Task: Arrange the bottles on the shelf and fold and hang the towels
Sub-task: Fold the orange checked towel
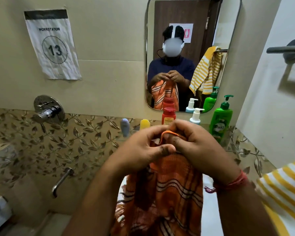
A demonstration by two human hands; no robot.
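The left hand [141, 147] and the right hand [196, 145] are held close together, thumbs nearly touching. The top edge of the orange striped towel [170, 188] is pinched by the curled fingers of both hands. The towel is suspended below the hands, in front of the shelf.

Behind the hands, five bottles are seen upright along the shelf: a grey-blue bottle [125, 127], a yellow bottle [144, 124], a red bottle [168, 115], a white pump bottle [196, 115] and a green pump bottle [222, 117]. The mirror [228, 48] is mounted on the wall above them.

A yellow striped towel [286, 189] is located at the lower right. A wall tap [47, 110] and a numbered paper sign [52, 44] are located at the left.
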